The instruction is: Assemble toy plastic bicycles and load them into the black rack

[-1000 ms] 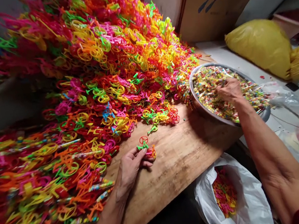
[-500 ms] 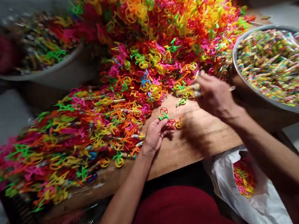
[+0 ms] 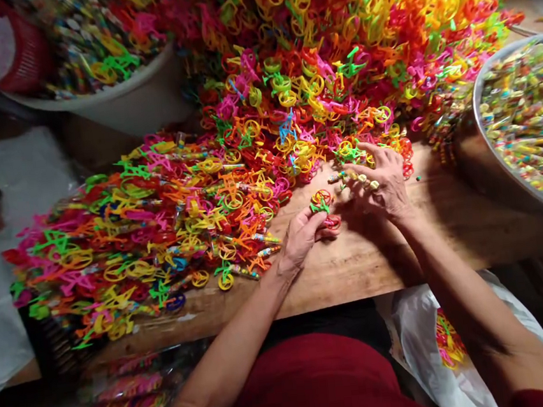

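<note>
Small plastic toys in green, red and yellow are pinched between the thumb and fingers of my left hand, just above the wooden table. To the right, my right hand holds several candy-filled tubes with pale ends among its fingers; its forefinger reaches toward green and yellow toys at the edge of the big pile. The large pile of bright plastic toys rises beyond both hands. Toys joined to candy tubes lie heaped to the left of my left hand.
A metal basin of candy tubes stands at the right. At the back left is a pale tub of tubes beside a red basket. A white bag with toys hangs below the table's front edge; packed toys lie lower left.
The camera view has shifted. My right hand has come lower and closer to my left hand, with its fingers more spread. A yellow toy now shows at my left fingertips.
</note>
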The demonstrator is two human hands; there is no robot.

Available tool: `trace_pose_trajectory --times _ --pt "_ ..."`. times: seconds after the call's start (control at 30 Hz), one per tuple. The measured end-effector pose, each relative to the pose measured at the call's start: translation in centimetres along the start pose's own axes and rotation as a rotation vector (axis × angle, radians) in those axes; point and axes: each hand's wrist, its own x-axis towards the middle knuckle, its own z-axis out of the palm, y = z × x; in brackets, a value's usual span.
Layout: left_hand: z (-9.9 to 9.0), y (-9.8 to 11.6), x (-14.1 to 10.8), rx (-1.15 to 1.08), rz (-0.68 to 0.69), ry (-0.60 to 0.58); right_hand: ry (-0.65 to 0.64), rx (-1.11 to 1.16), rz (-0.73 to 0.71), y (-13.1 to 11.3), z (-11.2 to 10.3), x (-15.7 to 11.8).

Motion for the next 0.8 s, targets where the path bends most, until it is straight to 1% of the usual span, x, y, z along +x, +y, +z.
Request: trace_pose_trajectory --times 0.1,0.2,0.27,0.37,0.47,0.5,0.57,0.63,0.7,0.8 --pt "0.0 1.5 -0.5 0.008 0.083 0.030 -0.042 -0.042 -0.026 -0.3 -0.8 1.2" --pt "0.5 3.4 -1.3 0.028 0.219 0.015 -0.045 -0.069 -0.058 -0.8 -1.9 1.9" --pt "0.8 4.5 -1.4 0.075 0.255 0.001 -0.039 -0.053 -0.092 -1.2 -2.3 2.1" --pt "1.3 5.3 -0.7 0.179 0.194 -0.048 -0.066 -0.009 -0.170 -2.0 -2.5 2.3" --pt "1.7 4.9 0.4 0.282 0.158 -0.091 -0.090 -0.011 -0.238 -2.5 -2.4 2.4" --pt "1.7 4.7 0.7 0.286 0.159 -0.093 -0.095 -0.028 -0.255 -2.5 -2.5 2.3" --pt "1.3 4.2 0.7 0.208 0.145 -0.075 -0.095 -0.094 -0.257 -2.2 -2.5 2.0" --pt "0.5 3.9 0.3 0.086 0.093 -0.053 -0.095 -0.180 -0.195 -1.8 -2.5 1.5" --pt "-0.3 3.5 -0.6 0.017 0.033 -0.043 -0.130 -0.236 -0.094 -1.5 -2.2 1.0" --pt "-0.9 2.7 -1.9 -0.003 -0.038 -0.063 -0.203 -0.198 0.028 -1.5 -1.8 0.7"
